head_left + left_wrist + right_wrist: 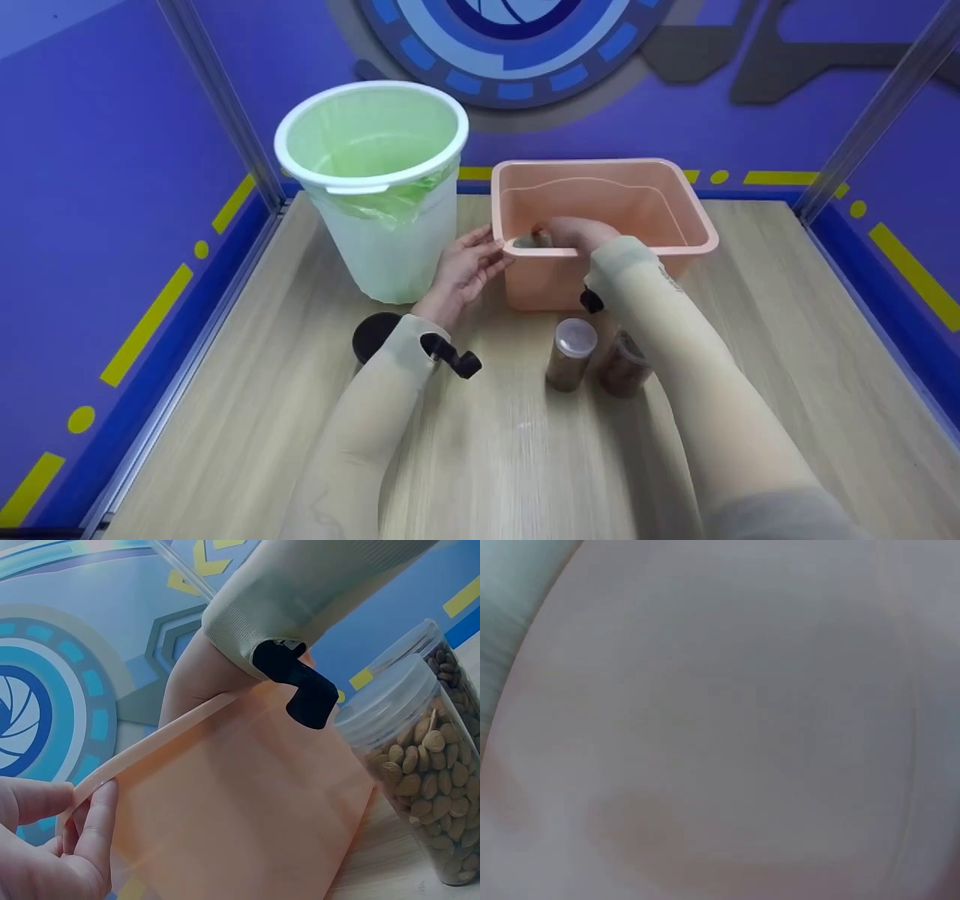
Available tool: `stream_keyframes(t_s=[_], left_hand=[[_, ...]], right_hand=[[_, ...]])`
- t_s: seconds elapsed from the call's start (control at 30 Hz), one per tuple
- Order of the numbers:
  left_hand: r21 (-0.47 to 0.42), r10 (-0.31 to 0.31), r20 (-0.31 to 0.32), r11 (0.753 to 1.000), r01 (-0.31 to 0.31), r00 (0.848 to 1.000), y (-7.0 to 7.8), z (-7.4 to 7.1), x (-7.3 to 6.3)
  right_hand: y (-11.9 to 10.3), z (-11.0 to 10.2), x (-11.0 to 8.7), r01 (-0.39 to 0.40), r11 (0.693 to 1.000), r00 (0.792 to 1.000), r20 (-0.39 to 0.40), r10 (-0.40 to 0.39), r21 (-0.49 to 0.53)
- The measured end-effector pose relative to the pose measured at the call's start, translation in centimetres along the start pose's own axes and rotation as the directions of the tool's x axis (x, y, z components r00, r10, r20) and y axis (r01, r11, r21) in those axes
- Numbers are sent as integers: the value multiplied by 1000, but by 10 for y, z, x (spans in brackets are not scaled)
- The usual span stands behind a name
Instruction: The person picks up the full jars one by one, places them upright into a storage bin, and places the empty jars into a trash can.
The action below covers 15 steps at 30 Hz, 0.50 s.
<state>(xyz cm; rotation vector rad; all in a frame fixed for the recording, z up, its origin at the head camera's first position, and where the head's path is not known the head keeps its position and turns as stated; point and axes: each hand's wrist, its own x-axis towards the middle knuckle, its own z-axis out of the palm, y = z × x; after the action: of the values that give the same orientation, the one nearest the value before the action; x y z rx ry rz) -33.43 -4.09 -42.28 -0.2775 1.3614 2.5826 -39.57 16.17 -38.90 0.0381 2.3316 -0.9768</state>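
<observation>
An orange plastic bin point(585, 277) stands upright toward the back of the table. My left hand point(463, 274) pinches its rim at the left corner; in the left wrist view the thumb and fingers point(97, 829) lie on either side of the rim. My right hand point(574, 231) reaches down inside the bin, its fingers around a greyish-green thing point(534, 240), mostly hidden by the near wall. A blurred pale surface point(727, 705) fills most of the right wrist view.
A white bucket point(390, 255) with a green liner stands left of the bin. In front are a clear-lidded jar of almonds point(427, 772) and a jar with darker contents point(624, 367), close together. A round black thing point(373, 336) lies partly under the left forearm. Walls enclose the table.
</observation>
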Motion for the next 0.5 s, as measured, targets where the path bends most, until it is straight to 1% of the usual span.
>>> stream_keyframes(t_s=[0.03,0.07,0.1,0.23,0.37,0.43,0.5], left_hand=[[1,0,0,1000,0,1000,0,0,0],[1,1,0,1000,-1,1000,0,0,0],[0,3,-2,1000,-3,1000,0,0,0],[2,3,-9,1000,-3,1000,0,0,1],[5,3,-9,1000,-3,1000,0,0,1],[3,6,-3,1000,-6,1000,0,0,1],[-1,7,3,1000,-7,1000,-1,0,1]], right_hand=[[0,-1,3,43,997,999,5,-43,-69],[0,-2,5,84,987,996,11,-84,-137],[0,-3,8,133,967,991,16,-133,-217],[0,-8,14,221,915,974,29,-225,-339],[1,-14,11,265,897,963,44,-267,-355],[2,-18,7,274,895,960,52,-273,-352],[2,-22,1,273,905,961,55,-271,-326]])
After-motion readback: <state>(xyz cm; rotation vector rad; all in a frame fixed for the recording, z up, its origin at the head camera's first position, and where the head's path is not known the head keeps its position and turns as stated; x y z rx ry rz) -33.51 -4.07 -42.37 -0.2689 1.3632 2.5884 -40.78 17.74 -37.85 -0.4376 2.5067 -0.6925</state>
